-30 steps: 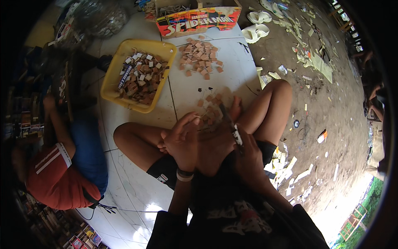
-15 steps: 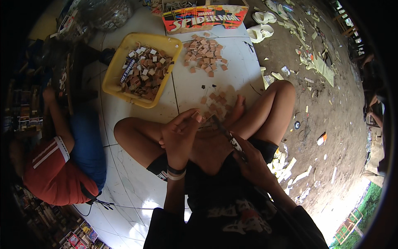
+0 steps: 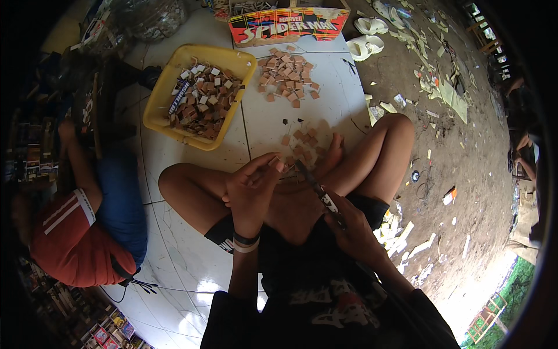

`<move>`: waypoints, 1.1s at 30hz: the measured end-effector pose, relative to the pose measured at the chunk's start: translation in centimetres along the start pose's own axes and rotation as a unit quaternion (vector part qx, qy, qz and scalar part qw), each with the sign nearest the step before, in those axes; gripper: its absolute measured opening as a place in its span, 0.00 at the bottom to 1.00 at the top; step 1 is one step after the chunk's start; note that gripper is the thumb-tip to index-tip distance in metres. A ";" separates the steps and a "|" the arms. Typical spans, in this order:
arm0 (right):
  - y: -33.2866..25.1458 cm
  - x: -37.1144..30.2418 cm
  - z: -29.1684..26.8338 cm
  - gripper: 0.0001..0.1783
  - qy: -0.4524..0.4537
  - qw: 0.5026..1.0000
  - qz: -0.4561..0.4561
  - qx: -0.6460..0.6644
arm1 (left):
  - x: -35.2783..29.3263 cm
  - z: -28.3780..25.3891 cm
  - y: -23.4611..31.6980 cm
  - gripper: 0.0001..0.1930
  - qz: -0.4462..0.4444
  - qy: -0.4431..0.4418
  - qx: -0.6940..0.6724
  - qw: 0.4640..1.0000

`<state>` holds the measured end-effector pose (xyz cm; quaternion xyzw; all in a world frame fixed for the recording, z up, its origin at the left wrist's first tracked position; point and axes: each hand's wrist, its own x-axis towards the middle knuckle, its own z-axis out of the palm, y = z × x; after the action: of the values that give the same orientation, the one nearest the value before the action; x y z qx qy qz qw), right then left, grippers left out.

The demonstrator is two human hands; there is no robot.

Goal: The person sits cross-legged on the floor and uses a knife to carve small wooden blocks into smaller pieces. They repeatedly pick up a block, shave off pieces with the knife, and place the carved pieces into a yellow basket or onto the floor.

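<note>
Left hand [image 3: 251,195]: fingers pinch one small brown square piece [image 3: 279,166], held above the crossed legs at scene centre. Right hand [image 3: 349,224]: closed around one dark knife [image 3: 317,189], its blade pointing toward the piece. Two loose piles of brown pieces lie on the white tile floor [image 3: 261,122]: near pile [image 3: 305,142], far pile [image 3: 289,77]. One yellow tray [image 3: 157,102], far left, contains mixed brown and white squares. One printed cardboard box [image 3: 279,23] stands beyond. Two white sandals [image 3: 367,35] lie far right.
</note>
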<state>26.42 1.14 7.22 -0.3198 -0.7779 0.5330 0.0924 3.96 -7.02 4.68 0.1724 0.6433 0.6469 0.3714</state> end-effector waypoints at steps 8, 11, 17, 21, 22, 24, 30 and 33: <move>0.0 -0.1 0.2 0.32 0.019 1.000 -0.018 -0.003 | 0.0 0.1 0.0 0.17 -0.004 -0.007 -0.002 1.000; -0.3 -0.2 0.3 0.30 0.020 1.000 -0.003 0.009 | -0.1 0.6 0.2 0.20 -0.007 -0.016 -0.022 1.000; -0.7 -0.6 -0.1 0.24 -0.041 0.992 0.100 0.059 | 0.0 1.8 -0.4 0.23 -0.106 -0.081 -0.186 0.974; -0.2 -1.3 -1.7 0.16 -0.239 0.865 0.197 0.394 | -0.7 1.7 -0.8 0.22 -0.160 -0.070 -0.224 0.959; -0.2 -1.6 -1.7 0.15 -0.239 0.842 0.208 0.437 | -0.8 1.5 -0.7 0.22 -0.165 -0.095 -0.225 0.956; -0.5 -2.3 -1.6 0.15 -0.244 0.787 0.228 0.518 | -0.9 0.9 -0.4 0.21 -0.182 -0.135 -0.220 0.949; -0.7 -2.2 -1.1 0.15 -0.236 0.810 0.214 0.492 | -0.7 0.7 -0.1 0.20 -0.136 -0.130 -0.221 0.957; -0.6 -2.2 -1.5 0.16 -0.231 0.814 0.216 0.488 | -0.6 0.9 -0.4 0.16 -0.145 -0.062 -0.241 0.958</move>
<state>28.65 0.83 8.79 -0.2598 -0.3256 0.9069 -0.0637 5.09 -6.82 4.55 0.0222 0.4621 0.7099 0.5311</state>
